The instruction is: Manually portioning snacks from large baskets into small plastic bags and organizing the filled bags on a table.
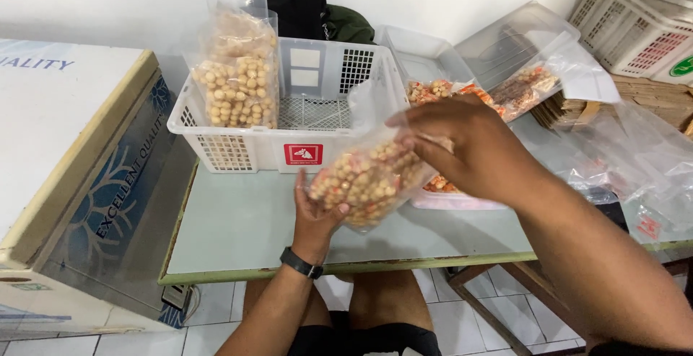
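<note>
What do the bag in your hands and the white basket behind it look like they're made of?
The bag looks like thin clear plastic film: the round snacks show through it, and it creases and glints. The left hand cups it from below; the right hand pinches its top. The basket looks like rigid moulded white plastic, semi-glossy, with perforated lattice walls.

A clear plastic bag [368, 175] of tan round snacks flecked with orange-red sits between two hands. A second clear bag [238, 74] of plain tan balls stands in the left end of a white latticed basket [289, 146] bearing a red square label at the tabletop's [238, 226] far edge. The tabletop is pale grey-green with a yellowed rim. A black band [301, 263] circles the left wrist.
</note>
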